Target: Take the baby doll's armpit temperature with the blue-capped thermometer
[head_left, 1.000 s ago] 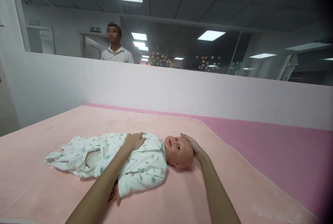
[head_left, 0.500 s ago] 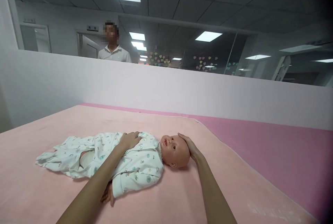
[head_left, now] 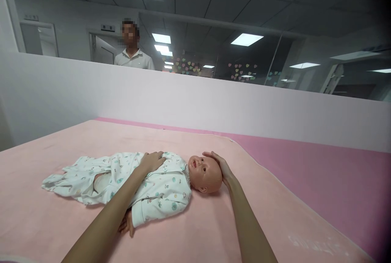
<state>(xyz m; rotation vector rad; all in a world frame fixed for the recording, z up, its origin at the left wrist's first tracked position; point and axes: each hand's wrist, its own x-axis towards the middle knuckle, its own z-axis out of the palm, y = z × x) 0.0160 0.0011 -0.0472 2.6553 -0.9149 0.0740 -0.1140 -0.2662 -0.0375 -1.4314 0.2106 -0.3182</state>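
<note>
A baby doll [head_left: 205, 173] in a white patterned sleepsuit [head_left: 161, 189] lies on its back on a light pink blanket [head_left: 214, 230], head to the right. My left hand [head_left: 152, 161] rests flat on the doll's chest, fingers spread. My right hand [head_left: 221, 166] cups the top of the doll's bare head from the right. The doll's near hand [head_left: 126, 226] sticks out of its sleeve beside my left forearm.
The blanket covers a darker pink surface [head_left: 320, 173] that shows at the right. A low white partition wall [head_left: 214, 104] runs behind it. Beyond the glass a person in a white shirt [head_left: 133, 58] stands facing this way.
The view has shifted a little. My right hand's fingers have crept further over the crown of the doll's head. My left hand stays on the chest.
</note>
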